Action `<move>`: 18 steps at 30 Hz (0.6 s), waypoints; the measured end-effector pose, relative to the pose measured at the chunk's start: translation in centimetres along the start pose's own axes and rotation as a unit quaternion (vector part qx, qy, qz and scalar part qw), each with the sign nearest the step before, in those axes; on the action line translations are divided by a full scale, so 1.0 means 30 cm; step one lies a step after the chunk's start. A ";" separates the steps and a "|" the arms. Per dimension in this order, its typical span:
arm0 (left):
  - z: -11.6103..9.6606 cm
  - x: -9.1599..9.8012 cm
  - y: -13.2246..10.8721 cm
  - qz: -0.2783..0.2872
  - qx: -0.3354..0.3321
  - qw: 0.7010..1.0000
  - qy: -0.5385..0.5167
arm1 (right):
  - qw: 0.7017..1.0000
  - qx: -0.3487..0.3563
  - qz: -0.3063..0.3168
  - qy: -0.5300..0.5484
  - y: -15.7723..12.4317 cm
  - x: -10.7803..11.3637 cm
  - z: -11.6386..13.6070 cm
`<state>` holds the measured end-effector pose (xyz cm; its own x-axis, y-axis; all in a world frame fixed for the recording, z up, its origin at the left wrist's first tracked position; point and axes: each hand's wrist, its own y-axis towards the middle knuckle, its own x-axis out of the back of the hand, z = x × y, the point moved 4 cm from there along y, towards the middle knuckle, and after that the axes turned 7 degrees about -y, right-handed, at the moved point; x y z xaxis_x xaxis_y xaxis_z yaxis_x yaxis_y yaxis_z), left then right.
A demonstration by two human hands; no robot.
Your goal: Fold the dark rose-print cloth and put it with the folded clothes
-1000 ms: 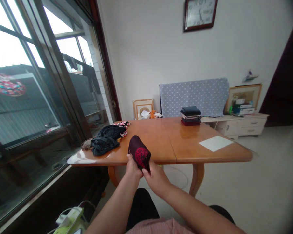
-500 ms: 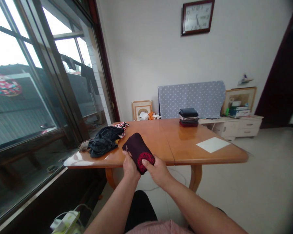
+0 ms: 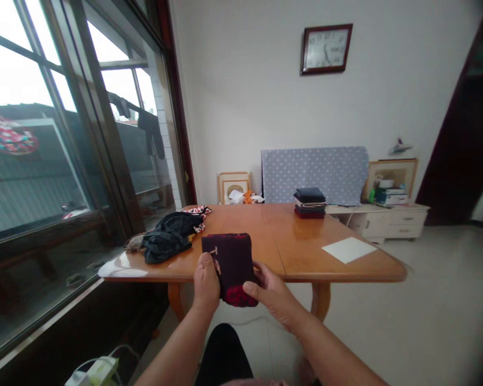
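Between my two hands is a compactly folded dark purple garment (image 3: 235, 265) with a red patterned patch at its lower end and small light marks on its left side. My left hand (image 3: 206, 281) grips its left edge, thumb on top. My right hand (image 3: 271, 292) holds the lower right corner, thumb over the red part and fingers partly hidden behind. The bundle is held up in front of the near edge of the wooden table (image 3: 261, 225). On the table's left lies a rumpled heap of dark clothes (image 3: 167, 238). A neat stack of folded clothes (image 3: 309, 202) stands at the far right.
A white sheet (image 3: 349, 250) lies on the table's right side. Behind the table are a spotted blue-grey cloth cover (image 3: 314, 174) and a low white cabinet (image 3: 402, 222). Glass windows run along the left. A white power strip (image 3: 94, 372) is at lower left.
The folded garment has turned from slanted to nearly upright and come lower in view, with both hands still on it. The camera view has tilted up slightly.
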<state>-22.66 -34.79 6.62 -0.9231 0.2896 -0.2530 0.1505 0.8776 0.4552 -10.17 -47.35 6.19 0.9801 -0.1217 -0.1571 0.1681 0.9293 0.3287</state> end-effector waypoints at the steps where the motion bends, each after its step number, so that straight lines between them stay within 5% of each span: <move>1: -0.015 -0.002 -0.010 0.030 -0.024 0.999 0.022 | 1.000 0.005 -0.002 0.009 0.000 0.007 0.020; 7: -0.052 -0.017 -0.060 0.132 -0.117 0.980 0.092 | 0.999 0.028 -0.042 -0.012 -0.012 0.015 0.119; 13: -0.054 -0.024 -0.063 0.138 -0.139 0.977 0.085 | 0.989 0.076 -0.110 -0.058 -0.027 0.018 0.110; 18: -0.062 -0.023 -0.066 0.148 -0.146 0.971 0.116 | 0.993 0.058 -0.090 -0.042 -0.036 0.032 0.120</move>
<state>-22.98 -37.44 7.48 -0.9150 0.3887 0.1084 0.3448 0.6135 0.7105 -9.02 -49.72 9.03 0.9379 -0.3145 -0.1462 0.3468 0.8446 0.4078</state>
